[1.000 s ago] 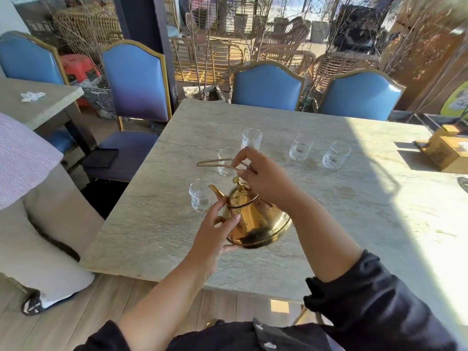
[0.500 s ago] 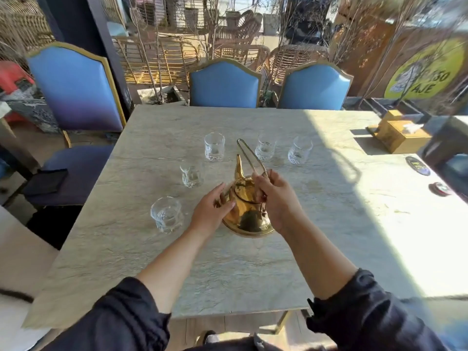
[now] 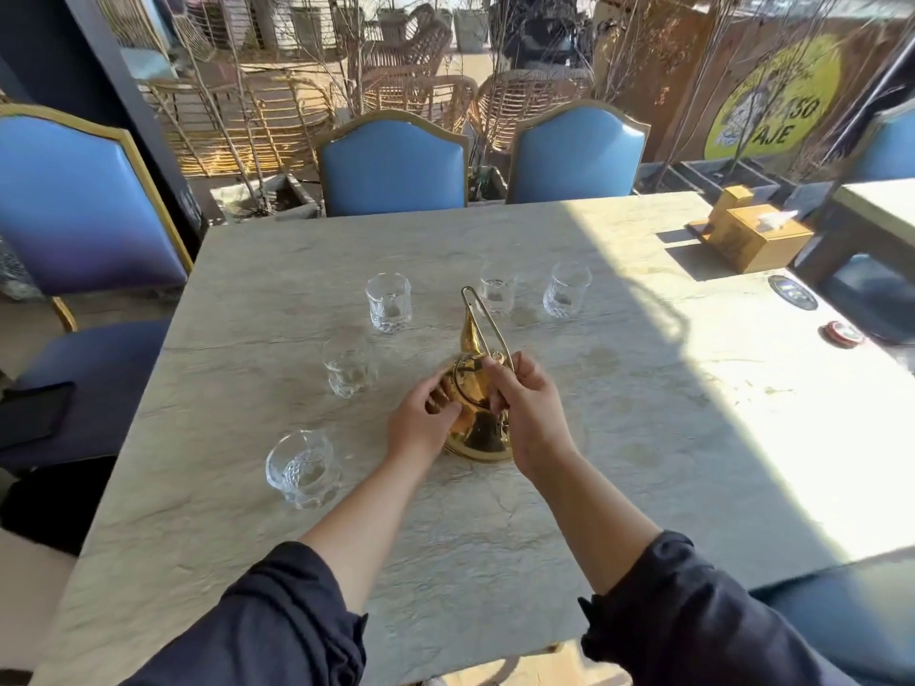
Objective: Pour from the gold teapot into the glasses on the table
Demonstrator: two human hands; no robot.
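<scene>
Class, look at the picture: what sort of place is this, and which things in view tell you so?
Probably a café or restaurant terrace: matching blue chairs round a stone table, a tissue box on it, and wicker chairs beyond.

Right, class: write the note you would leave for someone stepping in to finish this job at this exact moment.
Left hand: steadying the body of the gold teapot.
Right hand: gripping the teapot by its lid and handle.
The teapot is over the table, spout aimed away at the far glasses; I cannot tell whether it touches the table.
Five glasses: near left glass, middle left glass, and three in the far row.
Done: unclear, fill levels are not readable.
Left: check each glass, then pour.
</scene>
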